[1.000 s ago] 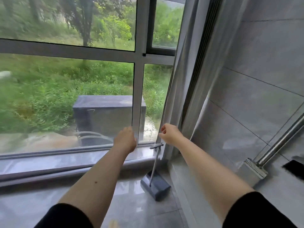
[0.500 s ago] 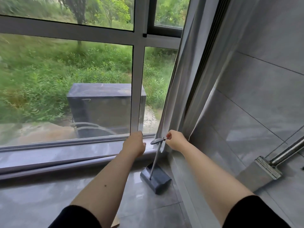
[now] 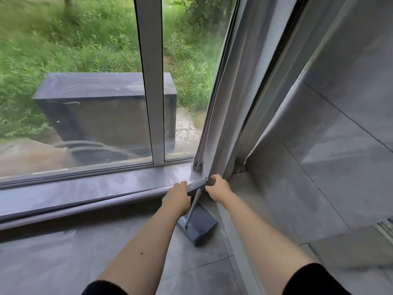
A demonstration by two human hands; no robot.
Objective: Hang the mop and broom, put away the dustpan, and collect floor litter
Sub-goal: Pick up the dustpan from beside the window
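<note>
- Dustpan [image 3: 198, 227] is seen on the floor [image 3: 63, 258], in the corner below the sill [image 3: 85, 190], just beside the right wall [image 3: 319, 188].
- Its dark grey pan is set on the tiles; thin pole [image 3: 194, 204] is tilted up from it toward the hands.
- Flat crossbar handle [image 3: 196, 183] is topped on the pole, level with the sill edge.
- Left hand [image 3: 176, 198] is placed at the left end of the handle, fingers curled; the bar end is gripped or at least touched, which of the two cannot be told from behind the knuckles.
- Right hand [image 3: 218, 188] is curled round the right end of the handle, thumb side up, bar held in the fist.
- Both forearms are stretched forward, black sleeves seen at the bottom edge.
- Grey curtain [image 3: 225, 103] is hung just behind the right hand, its hem reaching the sill; contact with the hand cannot be told.
- Window [image 3: 148, 81] is filled with grass and a dark box [image 3: 102, 107] outside.
- Picture is blurred at the edges; a metal piece at far right cannot be identified.
</note>
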